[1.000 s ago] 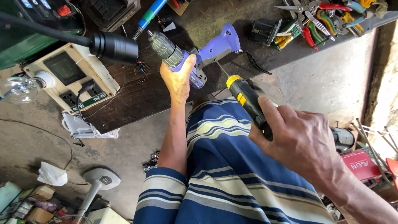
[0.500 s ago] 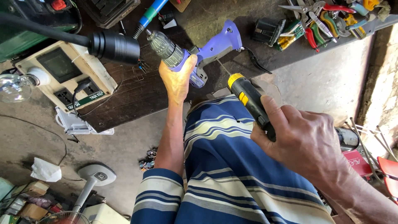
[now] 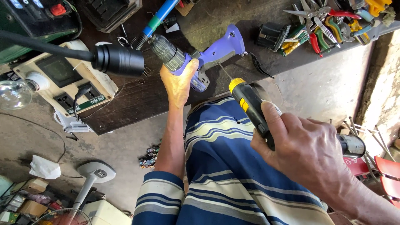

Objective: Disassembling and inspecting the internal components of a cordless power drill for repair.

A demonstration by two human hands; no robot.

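A purple cordless drill (image 3: 200, 62) is gripped by the left hand (image 3: 179, 81), which is raised at the end of a nearly straight, bare forearm reaching away from the body toward the far edge of the dark workbench (image 3: 137, 100). The fingers are wrapped from below around the drill's body just behind the grey chuck (image 3: 164, 50), the palm turned toward the camera — the hand is clamped firmly on the tool. The drill is held tilted, its chuck pointing to the far left and its handle sticking out to the right, just above the bench.

The right hand (image 3: 304, 152) is seen near and to the right, its back toward the camera, the wrist bent slightly inward. It is closed around the black handle of a yellow-capped screwdriver (image 3: 250, 104); the thin metal shaft is aimed up and left, its tip brought close to the drill's body beside the left hand, though contact cannot be made out.

A black lamp head (image 3: 118, 60) on a dark arm is hung just left of the chuck. A clear light bulb (image 3: 14, 93) is seen at the far left beside a cream socket box (image 3: 62, 81), and a heap of pliers and cutters (image 3: 329, 25) is laid at the far right of the bench. A blue striped garment (image 3: 225, 166) fills the near middle.
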